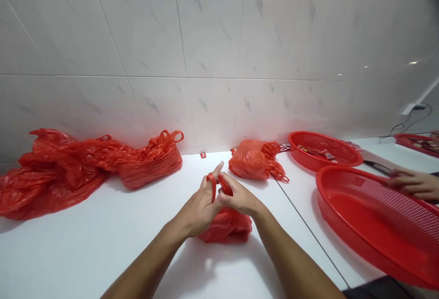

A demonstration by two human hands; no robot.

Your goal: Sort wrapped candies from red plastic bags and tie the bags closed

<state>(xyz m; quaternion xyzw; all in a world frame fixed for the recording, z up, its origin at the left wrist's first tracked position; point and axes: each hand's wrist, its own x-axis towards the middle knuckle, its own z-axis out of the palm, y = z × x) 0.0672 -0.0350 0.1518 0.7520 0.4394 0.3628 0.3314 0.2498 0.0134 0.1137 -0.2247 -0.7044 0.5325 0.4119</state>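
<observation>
A filled red plastic bag [229, 228] sits on the white table in front of me, its handles drawn up. My left hand [201, 207] grips one handle, a loop of red plastic showing by the thumb and index finger. Close against it, my right hand [239, 194] pinches the other twisted handle. The two hands meet just above the bag, fingers overlapping. Part of the bag is hidden behind my left hand.
Behind stands a tied red bag [252, 158]. More red bags [147, 166] lie at left along the tiled wall. At right are a round red basin [325, 166] holding small packets and a large red basket [360, 230]; another person's hand [416, 184] is by its rim.
</observation>
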